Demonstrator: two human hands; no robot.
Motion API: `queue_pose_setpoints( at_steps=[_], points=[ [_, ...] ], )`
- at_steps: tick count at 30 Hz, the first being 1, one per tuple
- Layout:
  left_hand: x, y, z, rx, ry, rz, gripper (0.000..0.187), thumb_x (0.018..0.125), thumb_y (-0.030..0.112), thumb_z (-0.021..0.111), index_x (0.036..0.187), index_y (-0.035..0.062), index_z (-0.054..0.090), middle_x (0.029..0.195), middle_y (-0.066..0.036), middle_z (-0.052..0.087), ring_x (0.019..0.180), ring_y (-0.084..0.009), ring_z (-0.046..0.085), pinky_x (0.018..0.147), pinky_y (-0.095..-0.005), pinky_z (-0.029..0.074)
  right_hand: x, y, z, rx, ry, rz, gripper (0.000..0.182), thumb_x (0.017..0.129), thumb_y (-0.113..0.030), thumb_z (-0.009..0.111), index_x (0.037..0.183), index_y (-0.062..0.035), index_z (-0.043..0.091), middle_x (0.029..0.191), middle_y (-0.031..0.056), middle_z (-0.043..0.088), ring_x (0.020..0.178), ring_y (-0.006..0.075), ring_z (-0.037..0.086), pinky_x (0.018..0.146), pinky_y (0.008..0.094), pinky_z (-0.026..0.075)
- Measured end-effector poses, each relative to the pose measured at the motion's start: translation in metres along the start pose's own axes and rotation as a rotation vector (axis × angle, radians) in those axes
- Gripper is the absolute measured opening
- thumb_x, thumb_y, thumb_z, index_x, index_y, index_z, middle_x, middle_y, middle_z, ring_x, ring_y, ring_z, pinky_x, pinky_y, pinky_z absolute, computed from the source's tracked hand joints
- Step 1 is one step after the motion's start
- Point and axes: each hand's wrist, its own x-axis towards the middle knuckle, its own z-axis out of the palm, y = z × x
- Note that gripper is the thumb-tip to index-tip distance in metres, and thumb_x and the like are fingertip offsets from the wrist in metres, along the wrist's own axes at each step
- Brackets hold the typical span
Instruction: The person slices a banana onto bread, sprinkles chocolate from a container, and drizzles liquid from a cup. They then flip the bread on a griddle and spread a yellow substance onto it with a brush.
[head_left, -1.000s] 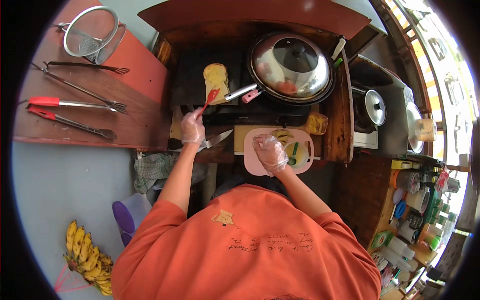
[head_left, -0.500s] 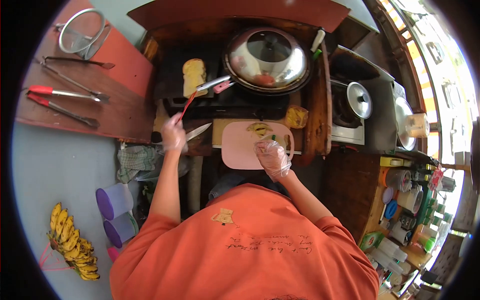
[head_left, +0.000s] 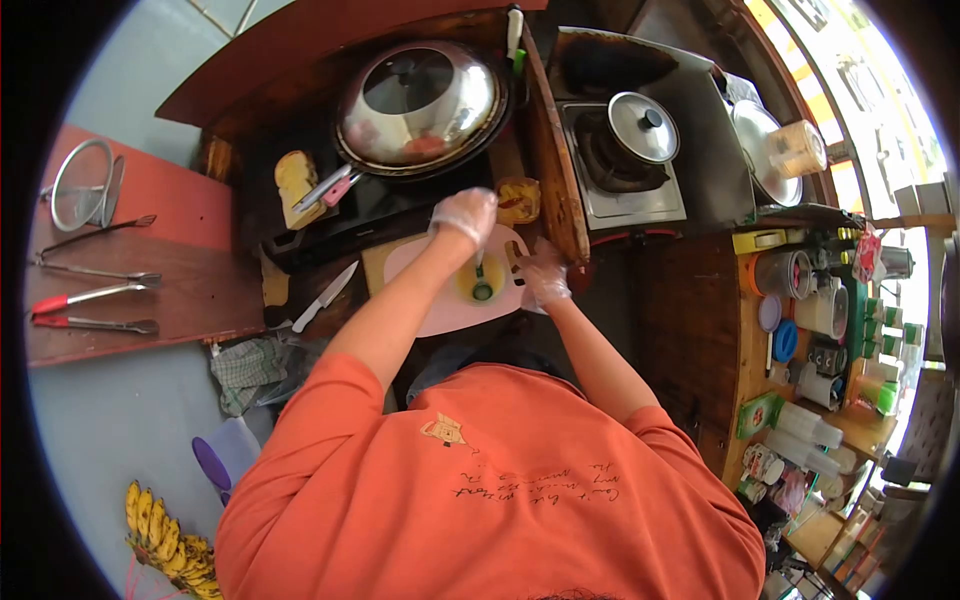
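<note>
My left hand (head_left: 465, 215), in a clear plastic glove, is closed on the upper end of a spoon (head_left: 482, 288). The spoon's greenish bowl points down into a round, yellowish patch, perhaps a shallow dish, on the pink cutting board (head_left: 420, 318). My right hand (head_left: 545, 275), also gloved, is at the board's right end with its fingers apart, partly blurred. Just above the board is a small container (head_left: 518, 201) with yellow-brown contents. A knife (head_left: 326, 297) lies left of the board. A slice of bread (head_left: 296, 188) rests on the dark cooking surface.
A large lidded pan (head_left: 420, 115) stands behind the board, its handle pointing toward the bread. To the right is a stove with a lidded pot (head_left: 642, 128). Tongs (head_left: 95, 297) and a strainer (head_left: 82, 183) are on the left shelf. Bananas (head_left: 165, 535) lie lower left.
My left hand has moved right from near the bread to above the board; the red stick it held no longer shows. My right hand shifted to the board's right end. The view has turned rightward.
</note>
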Motion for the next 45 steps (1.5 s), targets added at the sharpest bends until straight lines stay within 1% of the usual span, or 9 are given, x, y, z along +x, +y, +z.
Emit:
queue_pose_setpoints(
  at_steps=[2, 9, 14, 20, 22, 26, 33, 37, 45],
  points=[
    [0.025, 0.026, -0.011, 0.13, -0.117, 0.007, 0.027, 0.093, 0.012, 0.051, 0.106, 0.0054, 0.074, 0.113, -0.019, 0.071, 0.103, -0.0365, 0.07, 0.087, -0.0458, 0.058, 0.052, 0.061, 0.046, -0.589, 0.617, -0.392, 0.08, 0.081, -0.02, 0.068, 0.15, -0.0034, 0.033, 0.134, 0.0277, 0.057, 0.115, 0.035, 0.062, 0.095, 0.0423, 0.05],
    [0.071, 0.015, 0.045, 0.037, -0.278, -0.065, 0.03, 0.081, 0.004, 0.066, 0.111, 0.0038, 0.073, 0.115, -0.02, 0.071, 0.111, -0.0351, 0.068, 0.092, -0.0398, 0.057, 0.062, 0.008, 0.031, 0.594, 0.042, 0.078, 0.089, 0.078, -0.011, 0.073, 0.154, -0.0062, 0.026, 0.139, 0.0262, 0.053, 0.129, 0.0381, 0.053, 0.106, 0.0384, 0.043],
    [0.11, -0.029, 0.139, 0.423, -0.449, 0.322, 0.022, 0.079, 0.013, 0.074, 0.098, 0.0008, 0.075, 0.098, -0.021, 0.074, 0.091, -0.0319, 0.073, 0.076, -0.0384, 0.059, 0.082, 0.04, 0.057, 0.204, 0.31, -0.041, 0.073, 0.081, -0.014, 0.071, 0.146, -0.0074, 0.038, 0.126, 0.0208, 0.063, 0.119, 0.0357, 0.06, 0.099, 0.0397, 0.046],
    [0.074, -0.003, 0.104, -0.479, -0.492, -0.372, 0.017, 0.087, 0.016, 0.075, 0.078, 0.0016, 0.072, 0.073, -0.005, 0.066, 0.062, -0.0117, 0.06, 0.048, -0.0275, 0.043, 0.069, 0.017, 0.038, 0.257, 0.195, -0.022, 0.074, 0.082, -0.012, 0.067, 0.148, -0.0034, 0.034, 0.134, 0.0242, 0.059, 0.127, 0.0368, 0.055, 0.105, 0.0399, 0.042],
    [0.058, 0.003, 0.099, -1.321, -0.332, -0.786, 0.019, 0.088, 0.015, 0.074, 0.073, 0.0036, 0.07, 0.071, -0.002, 0.065, 0.056, -0.0088, 0.054, 0.044, -0.024, 0.036, 0.067, 0.011, 0.034, 0.249, 0.176, 0.018, 0.076, 0.081, -0.012, 0.068, 0.148, -0.0036, 0.035, 0.134, 0.0251, 0.059, 0.127, 0.0375, 0.056, 0.104, 0.0404, 0.043],
    [0.04, -0.002, 0.089, -1.61, -0.291, -0.847, 0.013, 0.089, 0.014, 0.072, 0.081, 0.0034, 0.072, 0.069, -0.002, 0.063, 0.053, -0.0071, 0.05, 0.044, -0.0219, 0.034, 0.072, 0.018, 0.04, 0.006, 0.257, 0.052, 0.064, 0.081, -0.02, 0.073, 0.136, -0.0074, 0.045, 0.114, 0.0211, 0.069, 0.108, 0.0376, 0.067, 0.086, 0.0437, 0.052],
    [0.037, -0.047, 0.1, -1.044, -0.002, -0.383, 0.022, 0.089, 0.012, 0.068, 0.107, 0.001, 0.073, 0.081, -0.011, 0.069, 0.069, -0.0203, 0.066, 0.058, -0.0344, 0.052, 0.133, 0.135, 0.081, 0.064, 0.164, -0.233, 0.06, 0.079, -0.012, 0.07, 0.135, -0.0092, 0.048, 0.112, 0.0153, 0.07, 0.101, 0.0287, 0.069, 0.086, 0.0379, 0.053],
    [0.034, 0.002, 0.027, -0.146, -0.131, -0.167, 0.027, 0.089, 0.011, 0.059, 0.11, 0.0001, 0.073, 0.116, -0.022, 0.07, 0.113, -0.0386, 0.066, 0.091, -0.0465, 0.056, 0.057, -0.012, 0.025, -0.034, 0.018, 0.154, 0.063, 0.077, -0.015, 0.073, 0.135, -0.0089, 0.05, 0.114, 0.013, 0.069, 0.102, 0.0255, 0.068, 0.087, 0.0363, 0.052],
    [0.063, 0.023, 0.045, -0.268, -0.172, -0.213, 0.041, 0.08, 0.016, 0.076, 0.119, 0.0047, 0.07, 0.12, -0.02, 0.069, 0.112, -0.0361, 0.067, 0.095, -0.0424, 0.055, 0.064, 0.0, 0.033, 0.265, 0.137, 0.11, 0.069, 0.084, -0.016, 0.072, 0.146, -0.0114, 0.042, 0.115, 0.009, 0.066, 0.104, 0.0194, 0.064, 0.09, 0.0324, 0.049]
  ],
)
